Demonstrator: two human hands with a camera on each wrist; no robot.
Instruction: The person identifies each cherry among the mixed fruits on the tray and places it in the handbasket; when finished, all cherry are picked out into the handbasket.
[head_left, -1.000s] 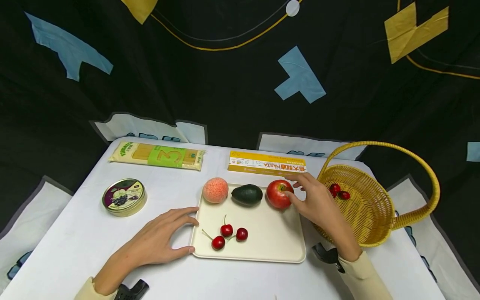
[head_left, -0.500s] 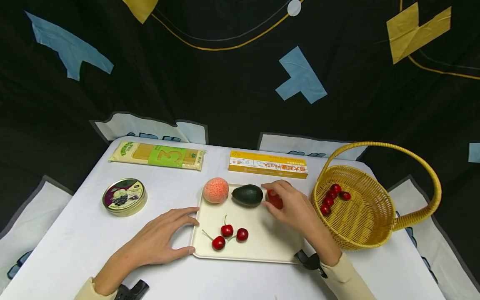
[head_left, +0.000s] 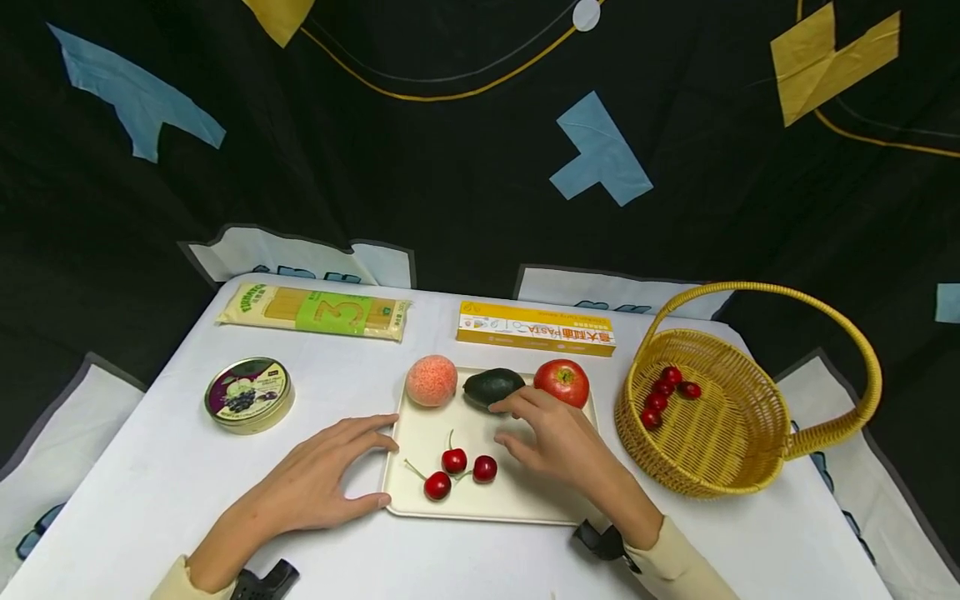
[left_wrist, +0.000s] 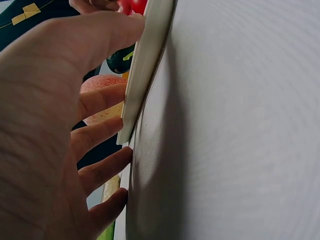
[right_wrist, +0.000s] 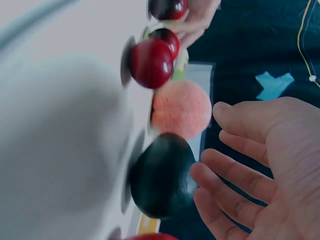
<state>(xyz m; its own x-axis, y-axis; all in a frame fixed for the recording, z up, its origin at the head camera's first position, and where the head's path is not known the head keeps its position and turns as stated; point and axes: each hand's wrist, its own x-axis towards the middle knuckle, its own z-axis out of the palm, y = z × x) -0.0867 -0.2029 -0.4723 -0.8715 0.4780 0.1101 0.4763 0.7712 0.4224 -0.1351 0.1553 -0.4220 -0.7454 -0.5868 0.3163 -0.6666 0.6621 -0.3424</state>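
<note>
My left hand [head_left: 322, 471] rests its fingertips and thumb along the left rim of a cream tray [head_left: 540, 498], fingers spread; the left wrist view shows this contact at the tray rim [left_wrist: 147, 62]. Over the tray, my right hand [head_left: 562, 437] holds nothing, its fingers loosely bent beside a dark green avocado [head_left: 491, 388]. In the right wrist view, the fingers are close to the avocado [right_wrist: 165, 177]; whether they touch it I cannot tell. A pink peach [head_left: 431, 381] and a red apple [head_left: 562, 382] flank the avocado. Three stemmed cherries [head_left: 453, 461] lie at the tray's front.
Right of the tray stands a yellow wicker basket [head_left: 723, 450] with a tall handle and several small red fruits [head_left: 663, 387] inside. Behind lie a yellow pasta box [head_left: 535, 328] and a noodle packet [head_left: 315, 311]. A round tin [head_left: 249, 394] sits at left.
My right hand has moved left from the apple's right side, past its front, to the avocado. The apple and the basket's small fruits have come into fuller view. The left hand stays put.
</note>
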